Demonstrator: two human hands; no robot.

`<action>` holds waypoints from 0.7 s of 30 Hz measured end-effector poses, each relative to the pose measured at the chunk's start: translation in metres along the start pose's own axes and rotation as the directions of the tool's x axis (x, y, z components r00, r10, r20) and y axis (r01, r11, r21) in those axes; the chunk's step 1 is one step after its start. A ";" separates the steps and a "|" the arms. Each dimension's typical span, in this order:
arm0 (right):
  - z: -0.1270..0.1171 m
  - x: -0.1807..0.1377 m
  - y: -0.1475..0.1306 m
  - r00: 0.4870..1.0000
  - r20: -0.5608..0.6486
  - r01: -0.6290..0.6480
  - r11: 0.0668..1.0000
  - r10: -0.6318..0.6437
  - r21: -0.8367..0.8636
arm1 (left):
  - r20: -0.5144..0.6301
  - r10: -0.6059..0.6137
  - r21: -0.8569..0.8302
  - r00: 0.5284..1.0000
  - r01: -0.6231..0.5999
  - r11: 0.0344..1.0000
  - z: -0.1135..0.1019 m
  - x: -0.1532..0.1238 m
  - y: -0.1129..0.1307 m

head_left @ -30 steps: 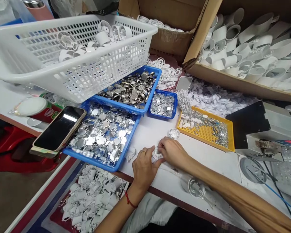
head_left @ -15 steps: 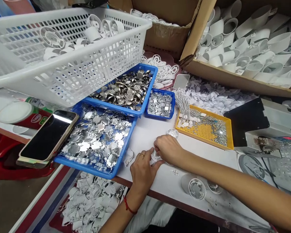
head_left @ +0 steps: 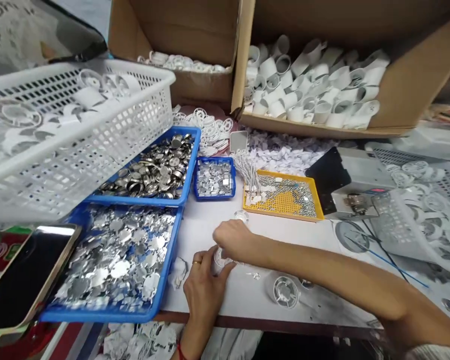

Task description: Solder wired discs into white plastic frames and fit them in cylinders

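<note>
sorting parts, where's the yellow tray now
In the head view, the yellow tray sits right of centre, between the small blue tray and the grey machine, beyond the right hand.

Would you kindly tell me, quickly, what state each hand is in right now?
Left hand: closed around the white round part.
Right hand: curled shut over that part; whether it grips anything cannot be told.

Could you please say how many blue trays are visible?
3: the front tray beside the phone, the rear tray partly hidden by the basket, and the small tray near the yellow tray.
</note>
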State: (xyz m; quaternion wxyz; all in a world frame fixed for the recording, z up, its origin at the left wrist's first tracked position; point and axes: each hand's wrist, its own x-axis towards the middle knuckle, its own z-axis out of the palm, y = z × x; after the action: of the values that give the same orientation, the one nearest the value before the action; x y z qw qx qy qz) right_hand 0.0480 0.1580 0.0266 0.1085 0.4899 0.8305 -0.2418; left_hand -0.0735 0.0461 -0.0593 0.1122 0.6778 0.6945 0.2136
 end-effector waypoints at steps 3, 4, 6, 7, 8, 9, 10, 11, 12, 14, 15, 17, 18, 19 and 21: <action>-0.020 -0.036 0.072 0.929 -0.278 -0.216 0.968 0.244 0.128 | -0.060 0.049 -0.064 0.997 -0.053 0.997 0.002 0.002 -0.005; -0.025 -0.046 0.097 0.868 -0.363 -0.295 0.940 0.338 0.170 | -0.074 0.079 -0.111 0.994 -0.087 0.990 0.003 0.003 -0.007; -0.030 -0.054 0.137 0.767 -0.447 -0.378 0.887 0.460 0.265 | -0.079 0.141 -0.225 0.987 -0.156 0.962 0.005 0.004 -0.009; -0.030 -0.053 0.150 0.732 -0.469 -0.388 0.868 0.495 0.311 | -0.067 0.154 -0.282 0.986 -0.166 0.945 0.006 0.005 -0.009; -0.029 -0.048 0.158 0.701 -0.484 -0.391 0.850 0.523 0.353 | -0.046 0.149 -0.330 0.988 -0.156 0.931 0.006 0.006 -0.009; -0.027 -0.040 0.162 0.675 -0.494 -0.390 0.834 0.548 0.391 | -0.023 0.127 -0.370 0.992 -0.126 0.920 0.006 0.007 -0.009; -0.025 -0.031 0.164 0.651 -0.500 -0.390 0.817 0.571 0.426 | -0.005 0.093 -0.401 0.996 -0.087 0.912 0.004 0.008 -0.008; -0.023 -0.020 0.163 0.631 -0.500 -0.390 0.800 0.593 0.456 | 0.003 0.053 -0.429 0.999 -0.047 0.902 0.002 0.009 -0.007; -0.022 -0.010 0.162 0.615 -0.494 -0.392 0.782 0.614 0.484 | -0.002 0.015 -0.456 1.000 -0.014 0.890 0.000 0.011 -0.005; -0.023 0.008 0.160 0.595 -0.477 -0.389 0.751 0.647 0.534 | -0.028 -0.050 -0.516 0.998 0.028 0.856 -0.008 0.018 0.003; -0.024 0.014 0.159 0.584 -0.471 -0.386 0.737 0.661 0.555 | -0.026 -0.072 -0.553 0.997 0.046 0.832 -0.013 0.023 0.008; -0.028 0.023 0.158 0.561 -0.465 -0.375 0.712 0.684 0.594 | 0.019 -0.086 -0.622 0.996 0.079 0.779 -0.022 0.037 0.023; -0.029 0.025 0.158 0.555 -0.463 -0.364 0.702 0.692 0.612 | 0.048 -0.070 -0.650 0.996 0.085 0.755 -0.025 0.046 0.032; -0.030 0.026 0.158 0.554 -0.458 -0.349 0.694 0.695 0.630 | 0.072 -0.036 -0.672 0.997 0.075 0.737 -0.028 0.057 0.042; -0.031 0.025 0.159 0.570 -0.443 -0.303 0.678 0.692 0.669 | 0.096 0.090 -0.673 0.991 -0.002 0.740 -0.031 0.084 0.066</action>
State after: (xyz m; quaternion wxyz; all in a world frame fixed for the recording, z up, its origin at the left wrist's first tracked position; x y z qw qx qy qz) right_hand 0.1752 0.2571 -0.0041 -0.2674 0.7743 0.5288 -0.2220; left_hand -0.0331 0.1237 0.0093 0.3853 0.6207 0.5459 0.4102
